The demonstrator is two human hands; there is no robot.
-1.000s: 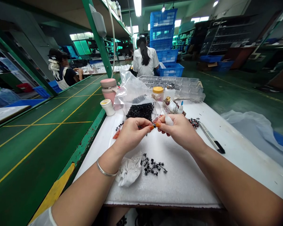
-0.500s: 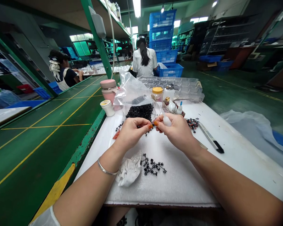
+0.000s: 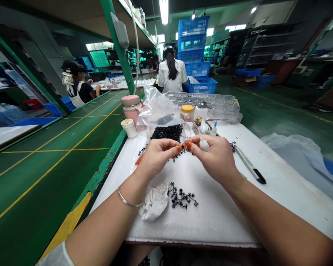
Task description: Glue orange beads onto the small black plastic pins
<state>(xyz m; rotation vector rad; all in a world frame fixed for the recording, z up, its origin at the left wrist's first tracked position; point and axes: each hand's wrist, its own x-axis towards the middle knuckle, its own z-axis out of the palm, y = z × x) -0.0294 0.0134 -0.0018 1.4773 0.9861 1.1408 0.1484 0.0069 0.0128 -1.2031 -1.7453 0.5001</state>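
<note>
My left hand (image 3: 155, 157) and my right hand (image 3: 215, 157) meet fingertip to fingertip above a white foam mat (image 3: 205, 218). Both are closed in a pinch on a small black plastic part (image 3: 180, 152) held between them. My right hand also wraps a small white squeeze bottle (image 3: 203, 145) in its palm. Just behind the hands lies a heap of black plastic parts (image 3: 166, 132) in an open clear bag (image 3: 158, 107). A small cluster of black parts (image 3: 182, 195) lies on the mat below my hands, beside a crumpled white cloth (image 3: 154, 202).
A utility knife (image 3: 249, 166) lies right of my right hand. Behind the bag stand a pink cup (image 3: 131, 107), a small white jar (image 3: 128, 128), a yellow-lidded jar (image 3: 187, 112), small bottles and clear trays (image 3: 211, 101). A green conveyor (image 3: 58, 147) runs on the left. Two people sit further back.
Both hands keep the same pinch on the small part and have barely shifted; the camera view has moved slightly.
</note>
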